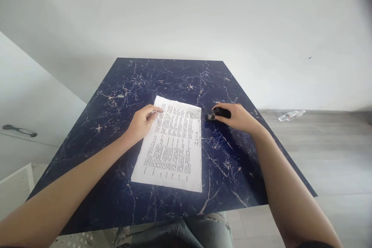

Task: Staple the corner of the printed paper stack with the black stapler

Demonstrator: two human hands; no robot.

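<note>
Printed sheets of paper [171,143] lie at a slant on the dark blue marbled table [157,77]. My left hand [145,120] grips the upper left edge of the paper, thumb and fingers closed on it. To the right of the paper, my right hand [235,115] is closed around a small black stapler [222,112]. Its front end points left towards the paper, with a short gap between the two. Part of the stapler is covered by my fingers. Handwriting shows along the paper's right margin.
A small pale piece [120,96] lies on the table's left side. Beyond the table stands a white wall [180,15]. A clear plastic wrapper [291,115] is on the grey floor at right. A dark handle [19,130] sits on a white cabinet at left.
</note>
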